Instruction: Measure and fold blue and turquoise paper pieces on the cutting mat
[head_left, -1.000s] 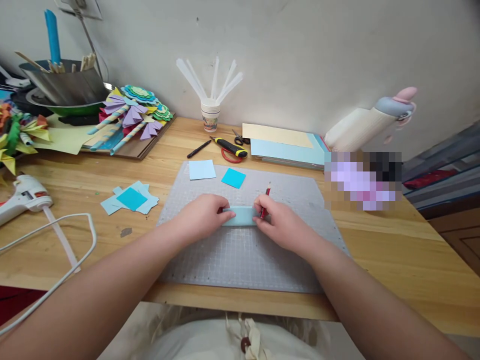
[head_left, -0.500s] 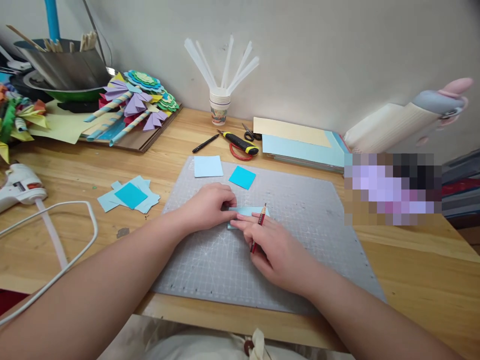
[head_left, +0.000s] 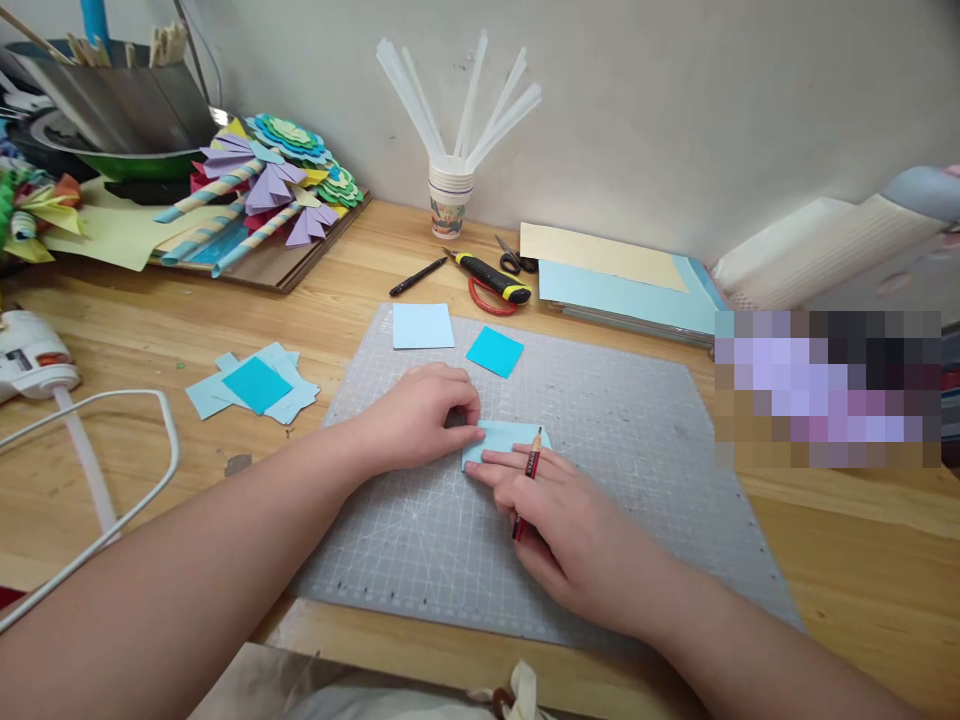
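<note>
The left hand [head_left: 424,418] is bent at the knuckles, fingers curled under, with its thumb tip on the upper left part of a folded light-blue paper strip [head_left: 499,438]; from this angle I can't tell whether it pinches the strip or only presses on it. The right hand [head_left: 566,520] is partly open, its outer fingers stretched flat across the strip's right part, while a red-and-black wooden pencil [head_left: 533,462] is held between its thumb and forefinger, sharpened point facing away from the person. Pale lettering runs along the pencil's dark side, too small to read.

The strip lies near the middle of a grey cutting mat [head_left: 397,570] printed with a white grid. Beyond it on the mat are a pale-blue paper square [head_left: 423,326] and, just to its right, a bright turquoise paper square [head_left: 495,351].

Past the mat's far edge lie a slim black pen [head_left: 418,277], a tool with a black-and-yellow handle [head_left: 493,277] and black-handled scissors [head_left: 510,261]. Behind them, a stack of white paper cups [head_left: 450,185] carries a colourful print around its lower part and holds translucent white sticks [head_left: 470,105].
</note>
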